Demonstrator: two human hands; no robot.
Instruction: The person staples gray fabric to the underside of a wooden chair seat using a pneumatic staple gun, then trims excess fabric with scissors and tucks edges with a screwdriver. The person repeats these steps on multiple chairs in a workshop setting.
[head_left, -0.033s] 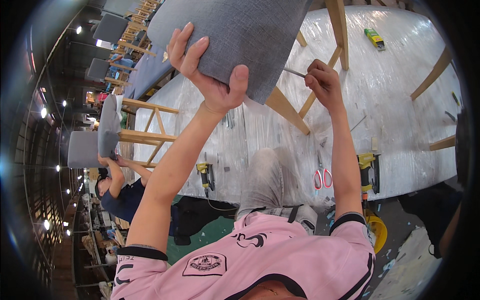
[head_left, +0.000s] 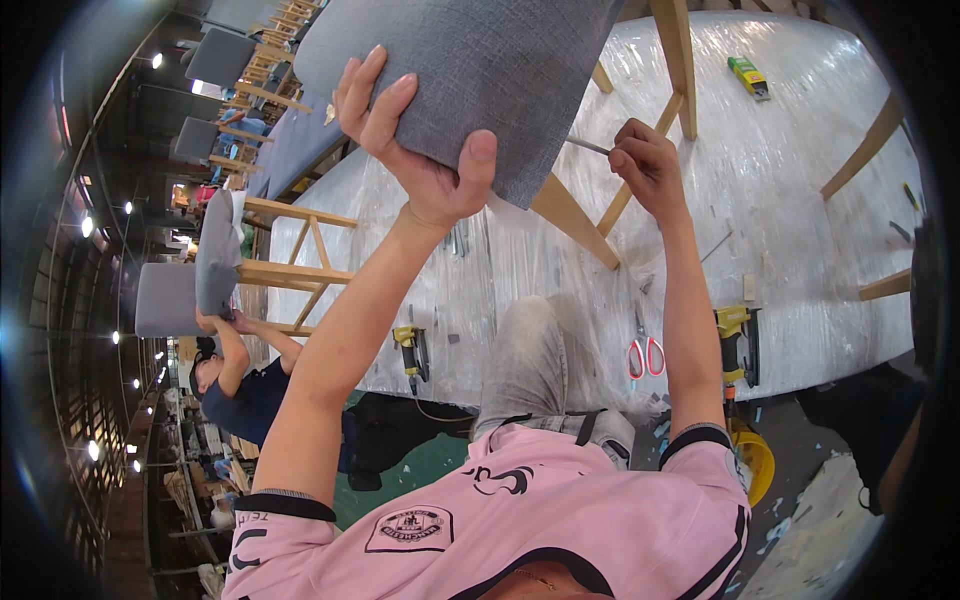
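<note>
Left hand (head_left: 420, 150) clamped on grey seat cushion (head_left: 470, 70) edge above; right hand (head_left: 645, 165) pinching thin metal tool (head_left: 588, 146) pointed left beneath it

Head view; looks down, close above raised arms.

furniture workshop | unfinished wooden chair frames (head_left: 290, 275) | power drills (head_left: 738, 345) | plastic-wrapped workbench (head_left: 800, 200)

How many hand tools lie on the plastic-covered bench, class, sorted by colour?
Red-handled scissors: 1
Yellow-and-black power drivers: 2
Green-and-yellow tool: 1
Total: 4
</note>
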